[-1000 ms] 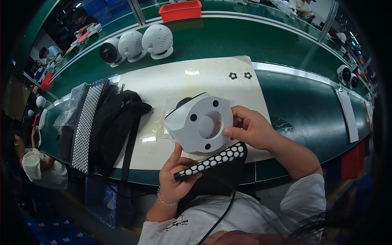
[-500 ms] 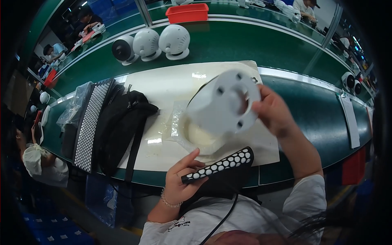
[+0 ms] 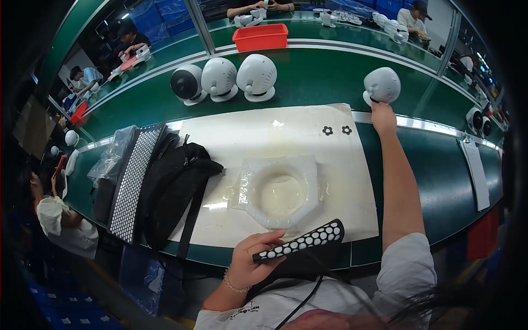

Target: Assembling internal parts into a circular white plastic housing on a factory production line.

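Green workbench [image 3: 440,170] forms the near surface; a raised shelf [image 3: 324,80] runs along its far side. At the near edge, the left hand [image 3: 250,258] is closed around the left end of a black strip [image 3: 300,242] with white dots. Beyond it, a translucent foam cradle [image 3: 311,184] with a round recess lies on a white sheet [image 3: 352,181]; a black bag [image 3: 170,187] lies to the left. At far right, the right hand [image 3: 383,116] grips the base of an upright white round unit [image 3: 388,83], at the shelf's near edge. Three similar units [image 3: 219,77] stand at far left. The step in hand appears to be placement on the shelf; the next move calls for seating the base level, then releasing it. Base contact cannot be confirmed.
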Motion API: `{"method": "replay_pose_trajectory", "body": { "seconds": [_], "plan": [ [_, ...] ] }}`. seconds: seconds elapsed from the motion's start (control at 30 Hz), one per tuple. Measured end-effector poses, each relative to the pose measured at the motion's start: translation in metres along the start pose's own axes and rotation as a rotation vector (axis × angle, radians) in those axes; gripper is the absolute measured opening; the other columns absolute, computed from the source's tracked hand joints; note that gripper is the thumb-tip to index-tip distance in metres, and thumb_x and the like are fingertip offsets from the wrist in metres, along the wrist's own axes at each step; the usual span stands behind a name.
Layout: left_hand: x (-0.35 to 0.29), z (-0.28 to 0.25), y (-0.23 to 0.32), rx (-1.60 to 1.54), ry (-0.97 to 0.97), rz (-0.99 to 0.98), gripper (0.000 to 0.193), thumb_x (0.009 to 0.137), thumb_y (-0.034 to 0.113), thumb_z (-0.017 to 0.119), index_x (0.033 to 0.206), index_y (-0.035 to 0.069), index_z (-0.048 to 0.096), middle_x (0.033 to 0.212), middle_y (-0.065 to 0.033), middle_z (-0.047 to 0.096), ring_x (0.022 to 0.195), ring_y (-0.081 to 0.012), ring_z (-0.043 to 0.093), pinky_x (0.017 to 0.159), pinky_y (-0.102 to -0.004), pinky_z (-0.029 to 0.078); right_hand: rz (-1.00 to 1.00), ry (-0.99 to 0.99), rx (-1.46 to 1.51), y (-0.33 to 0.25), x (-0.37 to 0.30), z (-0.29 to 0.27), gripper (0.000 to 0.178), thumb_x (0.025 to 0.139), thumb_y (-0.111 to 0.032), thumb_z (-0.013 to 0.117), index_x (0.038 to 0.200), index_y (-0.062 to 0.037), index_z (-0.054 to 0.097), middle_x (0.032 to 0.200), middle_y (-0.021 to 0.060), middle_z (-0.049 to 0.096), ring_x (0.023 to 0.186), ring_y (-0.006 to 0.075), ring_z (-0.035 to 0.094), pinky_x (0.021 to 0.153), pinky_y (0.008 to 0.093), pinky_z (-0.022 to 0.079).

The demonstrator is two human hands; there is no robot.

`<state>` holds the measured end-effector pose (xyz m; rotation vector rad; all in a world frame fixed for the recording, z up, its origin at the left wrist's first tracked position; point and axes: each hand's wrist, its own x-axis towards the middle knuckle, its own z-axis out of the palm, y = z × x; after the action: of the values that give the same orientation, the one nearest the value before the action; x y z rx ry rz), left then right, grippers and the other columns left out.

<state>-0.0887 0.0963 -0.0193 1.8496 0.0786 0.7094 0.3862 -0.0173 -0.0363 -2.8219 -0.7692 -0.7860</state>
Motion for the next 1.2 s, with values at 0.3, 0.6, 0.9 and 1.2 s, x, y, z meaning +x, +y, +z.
{"method": "replay_pose_trajectory", "body": {
  "seconds": [0.3, 0.6, 0.9, 1.2],
  "plan": [
    [0.002, -0.005, 0.001, 0.057, -0.055, 0.025, 0.018, 0.061, 0.0, 0.069, 0.076, -0.001, 0.059, 0.098, -0.0115, 0.061, 0.079, -0.0225, 0.061, 0.068, -0.0287, 0.047, -0.423, -0.18, 0.702, -0.107, -0.022, -0.053, 0.026, 0.082, -0.02, 0.047, 0.099, -0.0046, 0.059, 0.108, 0.0112, 0.056, 0.101, 0.0268, 0.051, 0.089, 0.0351, 0.039],
    [0.004, -0.007, 0.004, 0.063, -0.087, 0.038, 0.017, 0.062, 0.001, 0.071, 0.067, -0.001, 0.054, 0.09, -0.0143, 0.062, 0.076, -0.024, 0.061, 0.066, -0.0299, 0.047, -0.403, -0.423, 0.628, -0.258, 0.003, -0.039, 0.053, 0.084, -0.04, 0.045, 0.125, -0.0071, 0.041, 0.126, 0.0131, 0.044, 0.12, 0.0288, 0.036, 0.1, 0.0352, 0.026],
    [0.005, -0.008, 0.007, 0.04, -0.081, -0.073, 0.016, 0.062, -0.001, 0.068, 0.073, -0.003, 0.058, 0.092, -0.015, 0.062, 0.077, -0.0236, 0.06, 0.069, -0.0279, 0.046, -0.349, 0.145, 0.477, -0.236, 0.015, -0.028, 0.032, 0.07, -0.02, 0.066, 0.096, -0.0062, 0.057, 0.095, 0.0116, 0.055, 0.091, 0.0288, 0.053, 0.075, 0.0387, 0.044],
    [-0.003, -0.005, -0.003, -0.026, -0.025, -0.099, 0.036, 0.063, 0.0, 0.069, 0.098, 0.0, 0.057, 0.096, -0.0128, 0.06, 0.088, -0.0238, 0.059, 0.076, -0.0285, 0.046, -0.179, -0.263, 1.282, -0.176, -0.056, -0.176, 0.025, 0.077, -0.025, 0.064, 0.084, -0.0022, 0.057, 0.07, 0.0046, 0.059, 0.061, 0.0099, 0.053, 0.057, 0.0227, 0.042]
  ]
}}
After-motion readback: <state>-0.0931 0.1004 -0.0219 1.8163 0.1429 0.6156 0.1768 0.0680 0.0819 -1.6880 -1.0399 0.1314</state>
